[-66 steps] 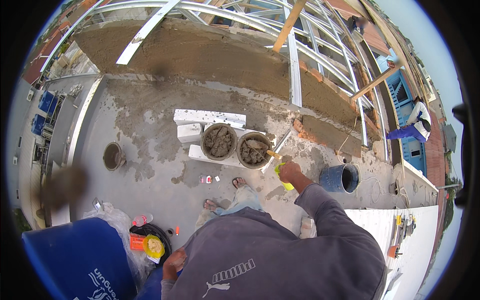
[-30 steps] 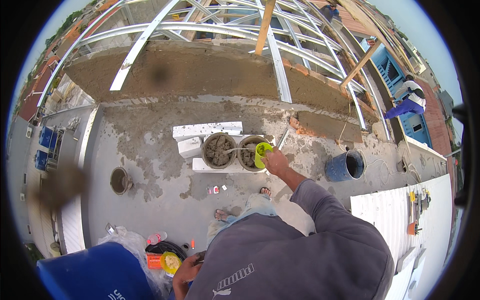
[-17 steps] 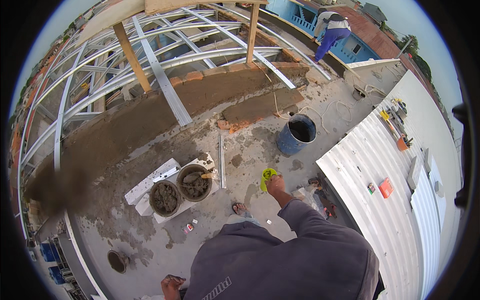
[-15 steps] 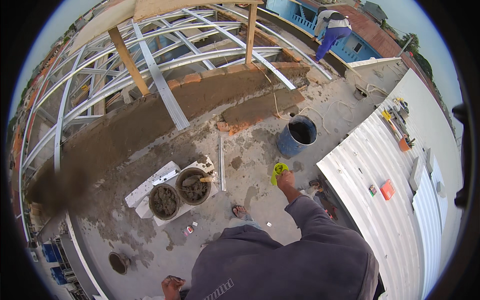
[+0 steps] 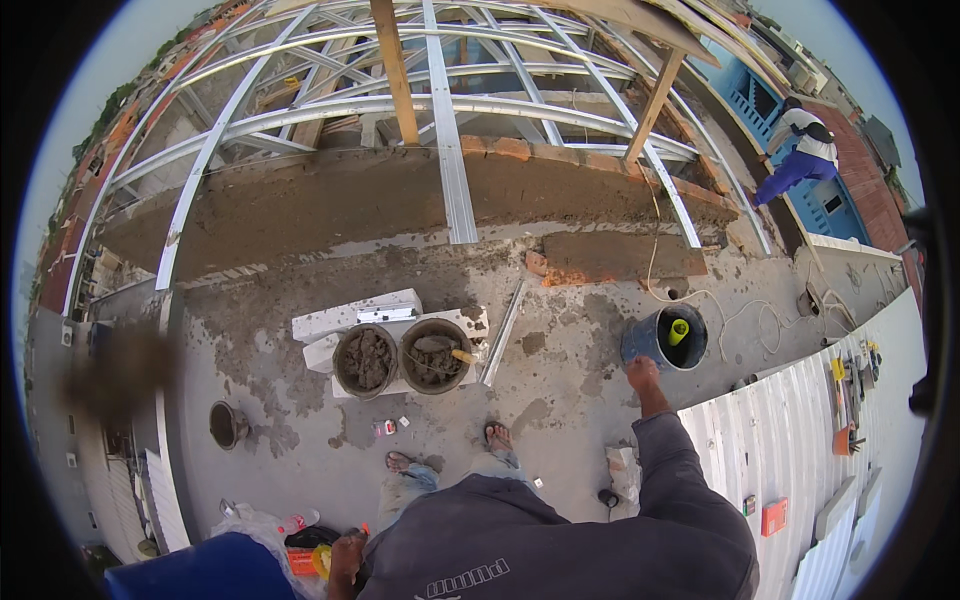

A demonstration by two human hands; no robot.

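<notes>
A blue bucket (image 5: 640, 338) stands on the concrete to my right, dark inside. In it lies a yellow-green cup (image 5: 679, 331), apart from my hand. My right hand (image 5: 645, 374) is at the bucket's near rim, the fingers loosely spread with nothing visible in them. Low at the left, my left hand (image 5: 347, 556) hangs with its fingers pointing down beside a plastic bag (image 5: 262, 528); how far they close is hidden. Ahead of me, two mortar buckets (image 5: 366, 362) (image 5: 433, 357) rest on white blocks (image 5: 350, 316); a trowel with a yellow handle (image 5: 463, 356) sits in the right one.
A mortar-smeared low wall (image 5: 330, 205) runs across ahead, under metal roof framing (image 5: 450, 150). Corrugated sheets (image 5: 745, 440) lie at the right with tools (image 5: 848, 390). A small bucket (image 5: 228, 426) stands left. A co-worker (image 5: 808, 150) bends over far right. A loose metal strip (image 5: 503, 333) lies mid-floor.
The yellow-green cup, in my right hand before, is now inside the blue bucket, let go. My right hand has moved to the bucket's rim. My view has turned to the left.
</notes>
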